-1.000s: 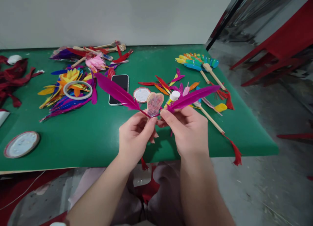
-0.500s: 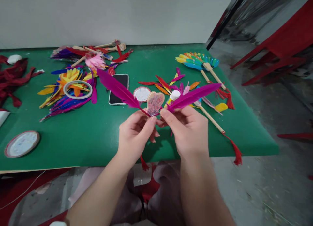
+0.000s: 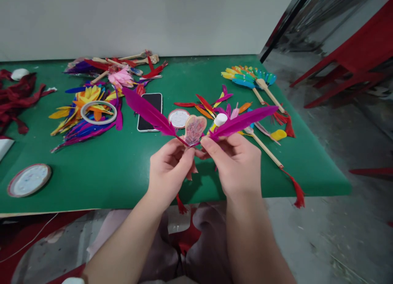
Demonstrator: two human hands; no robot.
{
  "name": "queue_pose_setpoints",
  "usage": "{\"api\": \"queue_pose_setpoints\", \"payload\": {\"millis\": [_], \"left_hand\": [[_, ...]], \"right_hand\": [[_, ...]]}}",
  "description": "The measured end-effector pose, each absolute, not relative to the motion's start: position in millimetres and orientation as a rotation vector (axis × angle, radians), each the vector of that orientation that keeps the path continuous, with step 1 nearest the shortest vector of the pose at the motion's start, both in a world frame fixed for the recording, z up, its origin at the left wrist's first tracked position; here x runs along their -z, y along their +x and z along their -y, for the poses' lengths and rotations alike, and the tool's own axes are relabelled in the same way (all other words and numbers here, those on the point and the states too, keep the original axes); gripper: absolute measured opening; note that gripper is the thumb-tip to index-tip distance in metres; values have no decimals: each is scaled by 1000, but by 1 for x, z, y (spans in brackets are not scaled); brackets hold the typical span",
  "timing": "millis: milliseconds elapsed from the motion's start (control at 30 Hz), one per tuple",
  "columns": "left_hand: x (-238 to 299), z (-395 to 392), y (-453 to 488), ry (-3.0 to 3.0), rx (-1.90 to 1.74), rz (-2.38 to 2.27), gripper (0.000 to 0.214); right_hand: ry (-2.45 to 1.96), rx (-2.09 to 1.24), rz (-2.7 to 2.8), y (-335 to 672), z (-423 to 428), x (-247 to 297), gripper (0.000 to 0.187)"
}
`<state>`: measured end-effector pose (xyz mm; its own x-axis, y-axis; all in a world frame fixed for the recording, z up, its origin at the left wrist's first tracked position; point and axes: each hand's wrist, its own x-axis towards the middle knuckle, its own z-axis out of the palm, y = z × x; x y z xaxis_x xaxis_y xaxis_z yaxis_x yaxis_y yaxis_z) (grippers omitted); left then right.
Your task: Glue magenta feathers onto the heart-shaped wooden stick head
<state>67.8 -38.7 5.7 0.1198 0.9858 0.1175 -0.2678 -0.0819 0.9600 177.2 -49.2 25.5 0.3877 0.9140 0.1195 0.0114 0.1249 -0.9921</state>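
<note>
Both my hands are raised over the near edge of the green table. My left hand pinches the base of a heart-shaped wooden piece smeared with glue, together with the quill of a magenta feather that slants up to the left. My right hand pinches the quill of a second magenta feather that points right, its quill end against the heart. A red tassel hangs below my left hand.
A black phone, a roll of clear tape on a heap of coloured feathers, round lids, a glue bottle, loose feathers, a finished rainbow feather fan and wooden sticks with red tassels lie on the table. Red chairs stand right.
The left magenta feather has swung slightly, its tip a little further right; otherwise hands and pieces stay as they were.
</note>
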Motion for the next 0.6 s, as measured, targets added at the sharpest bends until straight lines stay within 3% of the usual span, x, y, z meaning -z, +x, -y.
{"api": "queue_pose_setpoints", "payload": {"millis": [267, 600], "left_hand": [[-3, 39, 68, 1162, -1298, -962, 20], [-3, 38, 68, 1165, -1296, -927, 14]], "right_hand": [[-1314, -816, 995, 176, 50, -26, 13], [-1311, -791, 1004, 176, 49, -26, 12]]}}
